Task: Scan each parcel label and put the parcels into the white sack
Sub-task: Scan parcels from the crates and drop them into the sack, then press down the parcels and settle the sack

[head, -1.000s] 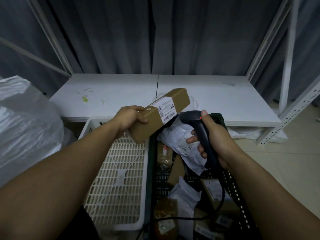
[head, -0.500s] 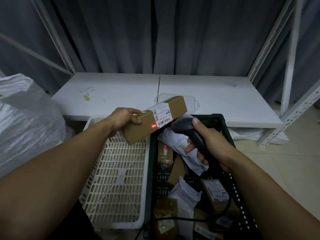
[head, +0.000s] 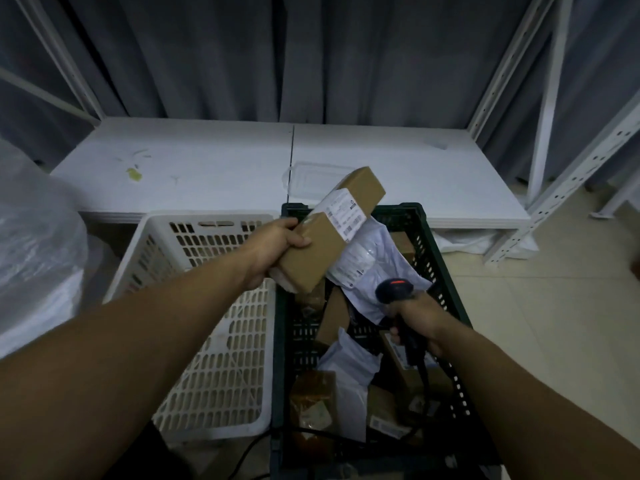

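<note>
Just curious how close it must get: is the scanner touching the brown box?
Apart. The head view shows the scanner in the right hand down over the crate, a clear gap from the brown box in the left hand.

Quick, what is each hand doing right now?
Left hand: closed round the long brown parcel.
Right hand: closed round the barcode scanner.

Matt cardboard box [head: 329,233], perforated plastic crates [head: 214,358], crinkled glossy sack [head: 34,244].
</note>
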